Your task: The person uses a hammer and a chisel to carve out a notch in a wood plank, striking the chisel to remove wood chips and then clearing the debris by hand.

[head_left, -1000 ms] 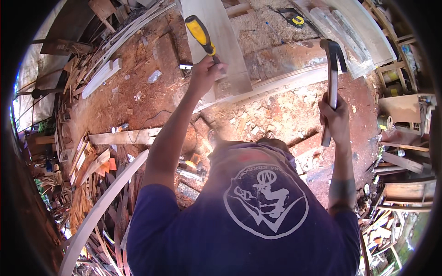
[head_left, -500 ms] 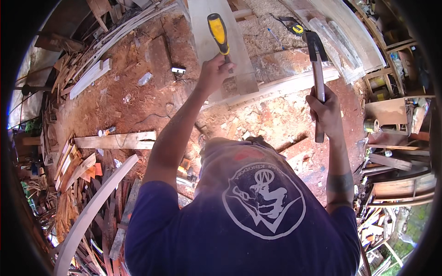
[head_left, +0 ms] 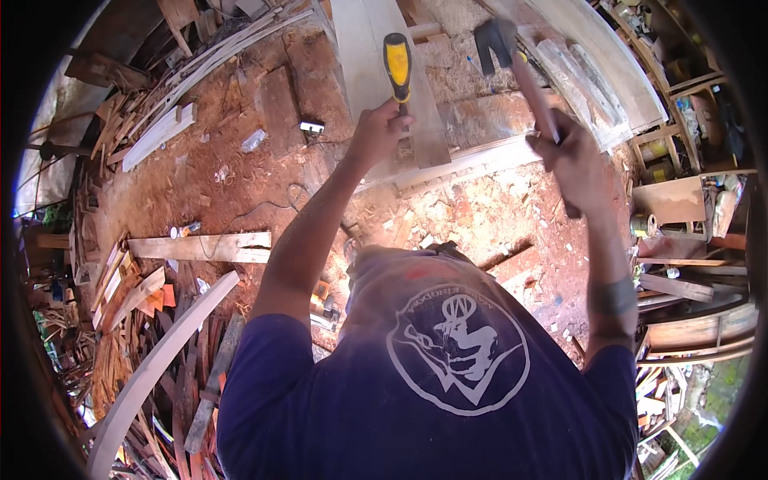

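My left hand (head_left: 378, 138) is closed around the lower part of a chisel (head_left: 397, 64) with a yellow and black handle. The handle stands up, and the blade below the fingers rests at or close to a pale wooden board (head_left: 360, 48); exact contact cannot be told. In my closed right hand (head_left: 578, 172) is a hammer (head_left: 532, 96), gripped by its wooden handle. Its dark head, blurred by motion, is up and to the right of the chisel handle, apart from it. Part of a yellow tape measure shows behind the hammer.
Clear plastic-like strips (head_left: 584, 80) lie on planks at the right. A small socket block (head_left: 312, 126) with a cable sits on the shaving-strewn floor. Scrap wood piles (head_left: 172, 344) lie at lower left, with a plank (head_left: 200, 246) nearby. Shelves of wood offcuts line the right side.
The hammer has swung left and tilted, its head now nearer the chisel. My right forearm has moved slightly right. The chisel has shifted a little right and down and stands more upright.
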Demonstrator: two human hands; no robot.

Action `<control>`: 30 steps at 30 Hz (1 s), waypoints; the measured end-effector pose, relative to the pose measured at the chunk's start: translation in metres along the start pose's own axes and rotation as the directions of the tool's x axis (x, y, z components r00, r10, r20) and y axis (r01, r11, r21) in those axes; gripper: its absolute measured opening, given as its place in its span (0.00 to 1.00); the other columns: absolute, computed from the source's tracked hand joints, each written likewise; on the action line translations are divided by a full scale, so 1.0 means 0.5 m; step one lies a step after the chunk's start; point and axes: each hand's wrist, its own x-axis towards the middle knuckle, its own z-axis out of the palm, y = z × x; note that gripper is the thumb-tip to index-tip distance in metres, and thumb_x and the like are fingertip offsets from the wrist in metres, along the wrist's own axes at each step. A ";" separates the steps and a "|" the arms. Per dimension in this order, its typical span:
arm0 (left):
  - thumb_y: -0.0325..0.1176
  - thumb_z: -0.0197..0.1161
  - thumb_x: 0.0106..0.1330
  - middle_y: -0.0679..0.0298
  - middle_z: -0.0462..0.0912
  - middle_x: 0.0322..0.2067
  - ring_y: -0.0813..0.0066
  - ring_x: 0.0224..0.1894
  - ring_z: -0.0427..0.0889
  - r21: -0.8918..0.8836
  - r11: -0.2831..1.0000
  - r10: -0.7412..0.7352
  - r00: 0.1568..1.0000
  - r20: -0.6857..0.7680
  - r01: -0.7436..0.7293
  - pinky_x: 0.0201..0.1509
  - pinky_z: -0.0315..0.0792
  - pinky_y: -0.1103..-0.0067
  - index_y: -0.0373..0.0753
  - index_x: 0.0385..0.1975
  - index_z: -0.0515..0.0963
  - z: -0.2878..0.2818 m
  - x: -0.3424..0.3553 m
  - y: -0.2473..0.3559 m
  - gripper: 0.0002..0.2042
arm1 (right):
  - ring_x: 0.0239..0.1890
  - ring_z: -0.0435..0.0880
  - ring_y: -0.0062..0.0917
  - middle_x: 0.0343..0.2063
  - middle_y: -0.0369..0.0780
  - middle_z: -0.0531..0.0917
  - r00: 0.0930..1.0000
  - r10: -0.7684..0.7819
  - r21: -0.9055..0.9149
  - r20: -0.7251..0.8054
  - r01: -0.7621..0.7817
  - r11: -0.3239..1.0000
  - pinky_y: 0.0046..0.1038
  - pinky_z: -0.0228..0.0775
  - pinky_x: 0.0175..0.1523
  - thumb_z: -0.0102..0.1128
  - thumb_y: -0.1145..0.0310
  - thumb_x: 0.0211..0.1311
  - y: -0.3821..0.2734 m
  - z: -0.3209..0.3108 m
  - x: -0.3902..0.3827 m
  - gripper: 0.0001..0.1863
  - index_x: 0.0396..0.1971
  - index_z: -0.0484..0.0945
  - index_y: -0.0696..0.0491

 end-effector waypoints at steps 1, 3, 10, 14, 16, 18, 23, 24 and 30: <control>0.25 0.62 0.71 0.56 0.90 0.35 0.75 0.37 0.89 0.006 1.000 0.007 1.000 -0.003 -0.007 0.42 0.81 0.78 0.33 0.50 0.76 0.000 -0.002 -0.002 0.10 | 0.18 0.72 0.21 0.17 0.38 0.75 0.994 -0.101 -0.069 -0.045 0.098 0.993 0.32 0.64 0.26 0.64 0.67 0.61 -0.033 -0.025 0.018 0.11 0.32 0.76 0.59; 0.25 0.62 0.71 0.55 0.90 0.33 0.73 0.36 0.90 0.040 0.996 0.081 0.996 -0.045 -0.079 0.40 0.82 0.76 0.34 0.52 0.76 0.004 -0.004 -0.016 0.12 | 0.21 0.71 0.13 0.21 0.32 0.76 0.957 -0.238 -0.004 -0.166 0.241 0.970 0.22 0.60 0.26 0.62 0.71 0.65 -0.122 -0.069 0.050 0.06 0.32 0.75 0.55; 0.25 0.62 0.71 0.56 0.89 0.32 0.71 0.36 0.90 -0.020 0.999 0.049 0.997 -0.054 -0.050 0.38 0.83 0.75 0.34 0.48 0.76 0.024 0.001 -0.034 0.09 | 0.25 0.83 0.40 0.22 0.50 0.80 0.862 -0.498 -0.432 -0.094 0.416 0.800 0.42 0.73 0.34 0.61 0.71 0.63 -0.171 -0.005 0.072 0.09 0.35 0.73 0.60; 0.25 0.61 0.72 0.58 0.89 0.33 0.75 0.37 0.90 0.052 0.994 0.098 0.992 -0.075 -0.094 0.38 0.83 0.77 0.34 0.45 0.75 0.025 -0.012 -0.013 0.06 | 0.35 0.84 0.57 0.29 0.57 0.84 0.939 -0.289 -0.531 0.188 0.344 0.774 0.51 0.75 0.44 0.61 0.72 0.62 -0.154 -0.004 0.073 0.12 0.41 0.71 0.62; 0.25 0.61 0.72 0.58 0.89 0.33 0.76 0.37 0.89 0.057 0.993 0.106 0.989 -0.104 -0.101 0.37 0.84 0.78 0.34 0.45 0.75 0.023 -0.017 -0.011 0.06 | 0.37 0.86 0.54 0.30 0.57 0.84 0.871 -0.489 -0.425 0.043 0.459 0.780 0.50 0.76 0.46 0.61 0.71 0.62 -0.179 -0.054 0.087 0.13 0.42 0.72 0.61; 0.28 0.62 0.70 0.54 0.87 0.30 0.60 0.34 0.90 -0.031 0.998 0.054 0.994 -0.097 -0.058 0.38 0.82 0.70 0.39 0.52 0.76 0.025 -0.013 -0.025 0.12 | 0.30 0.81 0.41 0.25 0.50 0.80 0.738 -0.613 -0.354 -0.283 0.513 0.782 0.41 0.73 0.39 0.58 0.74 0.60 -0.260 -0.078 0.063 0.10 0.40 0.74 0.61; 0.27 0.61 0.72 0.57 0.89 0.33 0.69 0.37 0.90 -0.136 0.991 -0.014 0.998 -0.055 0.006 0.39 0.83 0.74 0.36 0.48 0.75 0.042 0.002 -0.015 0.08 | 0.39 0.86 0.55 0.32 0.56 0.85 0.879 -0.438 -0.296 -0.189 0.374 0.879 0.50 0.78 0.48 0.61 0.72 0.61 -0.214 -0.037 0.035 0.13 0.43 0.73 0.61; 0.24 0.60 0.73 0.59 0.90 0.35 0.76 0.39 0.89 -0.161 0.985 -0.068 0.997 -0.032 0.062 0.39 0.83 0.78 0.34 0.44 0.75 0.040 -0.004 -0.004 0.04 | 0.36 0.87 0.50 0.29 0.55 0.85 0.907 -0.422 -0.516 0.010 0.366 0.775 0.48 0.80 0.45 0.61 0.70 0.64 -0.159 -0.001 0.039 0.13 0.45 0.75 0.60; 0.23 0.61 0.72 0.58 0.90 0.36 0.75 0.40 0.89 0.001 1.000 -0.020 0.999 -0.043 0.020 0.42 0.81 0.79 0.33 0.44 0.76 0.018 -0.015 0.003 0.05 | 0.26 0.85 0.43 0.25 0.49 0.84 0.724 -0.689 -0.483 -0.041 0.589 0.648 0.42 0.78 0.35 0.61 0.72 0.62 -0.192 -0.104 0.084 0.07 0.38 0.77 0.57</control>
